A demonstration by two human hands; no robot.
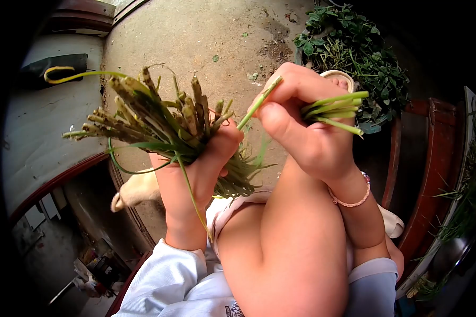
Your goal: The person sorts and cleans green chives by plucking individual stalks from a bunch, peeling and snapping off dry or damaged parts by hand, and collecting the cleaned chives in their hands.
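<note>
My left hand is closed around a thick bundle of stalks with brown, soil-stained cut ends. Below the fist, its green leafy part hangs down, and a few loose blades bend outward. My right hand is raised beside it, fingers curled round a small bunch of clean green stalks. Between that thumb and forefinger, a single green stalk is pinched, its lower end close to the left hand. Whether this stalk touches the left hand I cannot tell.
A pile of leafy greens lies on the concrete floor at the upper right. More cut grass-like blades rest along the right edge, near a reddish wooden frame. A black boot-like object is at the left. My bare leg is below my hands.
</note>
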